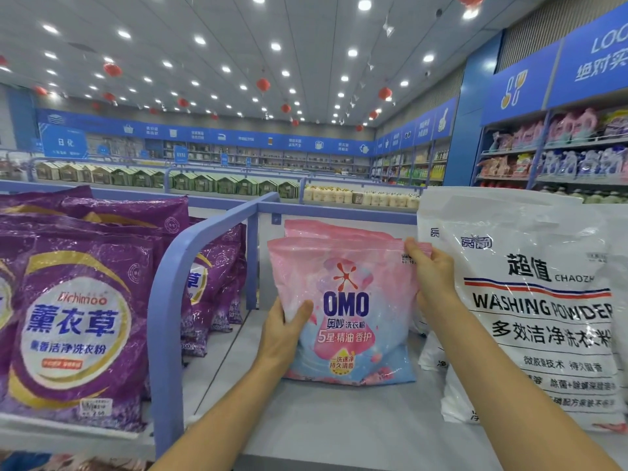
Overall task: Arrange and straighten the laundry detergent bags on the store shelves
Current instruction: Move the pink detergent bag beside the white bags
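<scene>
Your left grip [285, 331] clamps pink bag [343, 300] mid-side, right grip [431, 273] pinches its top corner; probably soft, saggy: support below.

Red lanterns [263, 84] hang from a white ceiling [316, 25] dotted with round lights [275, 46], a blue sign band [221, 137] crosses the far wall, and green house-shaped boxes [204, 182] stand near pale bottles [339, 195].

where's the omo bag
The pink OMO bag stands centre of the head view, between the blue divider and the white washing powder bag, held by the left hand and right hand.
</scene>
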Available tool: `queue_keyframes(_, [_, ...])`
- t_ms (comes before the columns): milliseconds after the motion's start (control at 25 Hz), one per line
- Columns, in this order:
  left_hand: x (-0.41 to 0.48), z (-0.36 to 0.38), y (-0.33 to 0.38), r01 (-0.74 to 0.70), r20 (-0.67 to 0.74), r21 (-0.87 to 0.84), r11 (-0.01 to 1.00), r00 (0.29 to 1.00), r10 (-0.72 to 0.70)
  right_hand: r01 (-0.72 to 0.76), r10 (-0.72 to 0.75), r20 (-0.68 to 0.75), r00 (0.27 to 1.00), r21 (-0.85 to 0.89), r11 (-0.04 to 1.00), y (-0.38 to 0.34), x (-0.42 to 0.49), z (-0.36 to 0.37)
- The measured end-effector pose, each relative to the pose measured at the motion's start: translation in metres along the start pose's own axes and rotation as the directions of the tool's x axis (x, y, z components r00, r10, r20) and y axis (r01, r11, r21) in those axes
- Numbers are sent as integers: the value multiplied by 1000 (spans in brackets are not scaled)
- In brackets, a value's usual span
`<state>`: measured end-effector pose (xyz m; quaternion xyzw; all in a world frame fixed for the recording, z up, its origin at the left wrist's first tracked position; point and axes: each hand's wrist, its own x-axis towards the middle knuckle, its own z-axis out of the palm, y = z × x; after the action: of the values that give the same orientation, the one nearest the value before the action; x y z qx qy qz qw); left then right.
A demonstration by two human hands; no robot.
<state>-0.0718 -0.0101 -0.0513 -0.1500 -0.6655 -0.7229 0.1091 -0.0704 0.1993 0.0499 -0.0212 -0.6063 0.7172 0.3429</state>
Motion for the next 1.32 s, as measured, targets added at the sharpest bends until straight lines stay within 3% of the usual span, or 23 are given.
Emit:
queue_keyframes(120, [5, -3, 8, -10, -195, 117, 993, 980, 33, 9, -9, -17, 1000, -12, 1000, 2, 6, -2])
queue_keyframes(240, [14, -7, 5, -7, -287, 290, 957, 953, 94, -2, 0, -67, 998, -42, 999, 11, 2, -9])
queue_keyframes(520, [25, 2, 5, 22, -341, 365, 931, 933, 112, -10, 3, -86, 996, -81, 997, 4, 5, -6])
queue_keyframes(640, [22, 4, 13, -48, -358, 437, 898, 907, 223, 2, -8, -77, 997, -80, 997, 7, 11, -5])
queue_keyframes(760, [23, 3, 29, -142, -267, 585, 798, 896, 355, -46, 34, -171, 985, -69, 997, 17, 15, -10])
queue_keyframes(960, [16, 3, 32, -133, -289, 525, 841, 901, 323, 4, -17, -139, 990, -97, 995, 23, 11, -13])
queue_keyframes(1080, [21, 3, 26, -207, -307, 484, 850, 870, 386, 62, -76, -108, 991, -126, 990, 9, 20, -10])
queue_keyframes(1120, [24, 2, 23, -197, -333, 436, 878, 871, 362, 86, -99, -77, 992, -162, 983, 5, 22, -7])
queue_keyframes(1240, [33, 5, 8, 9, -400, 346, 938, 906, 139, 101, -103, 6, 995, -273, 957, 8, 26, -5])
queue_keyframes(1320, [36, 9, 6, 26, -397, 353, 935, 909, 124, 71, -84, -33, 996, -291, 954, 11, 28, -8])
